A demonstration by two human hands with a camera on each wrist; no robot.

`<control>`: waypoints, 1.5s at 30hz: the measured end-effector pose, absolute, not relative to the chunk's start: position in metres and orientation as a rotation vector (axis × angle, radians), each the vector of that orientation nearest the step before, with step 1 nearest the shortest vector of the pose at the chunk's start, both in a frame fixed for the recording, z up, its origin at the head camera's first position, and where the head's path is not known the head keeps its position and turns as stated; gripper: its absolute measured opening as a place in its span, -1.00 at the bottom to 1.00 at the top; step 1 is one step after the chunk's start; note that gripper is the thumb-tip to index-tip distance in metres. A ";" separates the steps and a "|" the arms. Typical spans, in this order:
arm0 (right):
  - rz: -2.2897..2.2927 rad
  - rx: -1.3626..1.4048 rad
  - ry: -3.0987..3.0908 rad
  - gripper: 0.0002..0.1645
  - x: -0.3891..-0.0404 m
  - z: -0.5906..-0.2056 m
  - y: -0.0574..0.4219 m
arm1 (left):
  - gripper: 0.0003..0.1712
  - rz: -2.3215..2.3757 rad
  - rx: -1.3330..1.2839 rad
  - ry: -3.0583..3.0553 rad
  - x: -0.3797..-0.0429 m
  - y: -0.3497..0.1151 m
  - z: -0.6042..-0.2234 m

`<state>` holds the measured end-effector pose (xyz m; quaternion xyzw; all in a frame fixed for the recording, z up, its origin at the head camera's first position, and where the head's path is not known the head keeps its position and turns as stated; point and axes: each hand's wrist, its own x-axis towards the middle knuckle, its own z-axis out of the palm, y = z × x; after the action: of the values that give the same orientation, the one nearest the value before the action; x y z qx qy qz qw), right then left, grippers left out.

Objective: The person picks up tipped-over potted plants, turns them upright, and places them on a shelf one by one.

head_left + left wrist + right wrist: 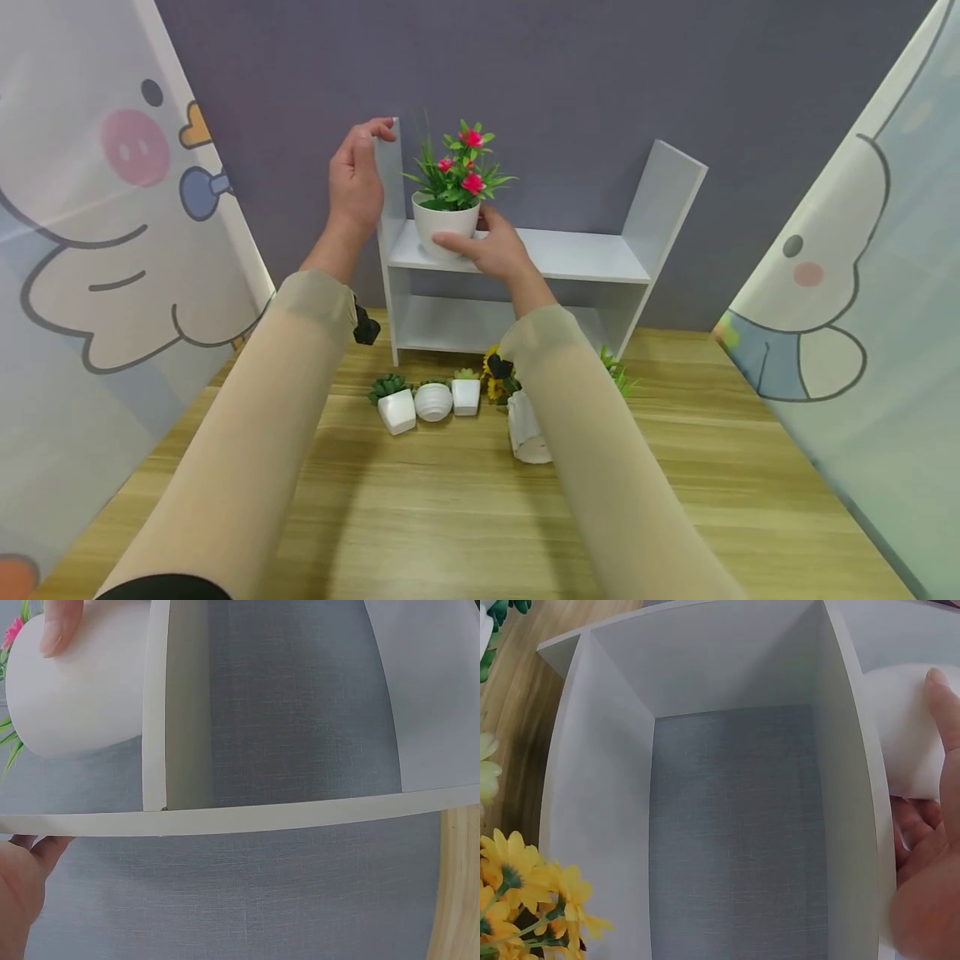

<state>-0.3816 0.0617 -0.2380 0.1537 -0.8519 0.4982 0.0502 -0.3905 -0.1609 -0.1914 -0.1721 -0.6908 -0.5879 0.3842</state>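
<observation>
A white pot [446, 227] with red flowers and green leaves [469, 167] stands upright at the left end of the upper board of a white shelf [577, 254]. My right hand [504, 248] grips this pot, thumb across its front and fingers around its right side. In the right wrist view the same pot [907, 720] shows under the thumb. My left hand [357, 179] is at the shelf's left side panel [392, 179], its fingertips touching near the top. The left wrist view has those fingers [51, 851] against the panel's outer face.
On the wooden table [420, 517] before the shelf stand small white-potted succulents [397, 412], [433, 402], [466, 397]. Sunflowers [495, 375] and a white wrapped pot [527, 433] lie partly behind my right forearm. Printed cartoon panels flank the table.
</observation>
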 end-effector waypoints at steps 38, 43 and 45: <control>1.320 0.443 -2.789 0.20 -0.380 -0.237 0.054 | -0.61 -1.517 -0.455 -1.744 -0.389 -0.159 -0.195; 1.283 0.398 -2.824 0.22 -0.380 -0.238 0.055 | -0.61 -1.524 -0.462 -1.741 -0.390 -0.157 -0.197; 1.269 0.376 -2.833 0.25 -0.380 -0.239 0.055 | -0.60 -1.521 -0.466 -1.744 -0.391 -0.157 -0.197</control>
<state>-0.3797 0.0550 -0.2394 0.1201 -0.9061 0.4057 0.0073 -0.3906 -0.1569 -0.1969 -0.1825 -0.6832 -0.5958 0.3808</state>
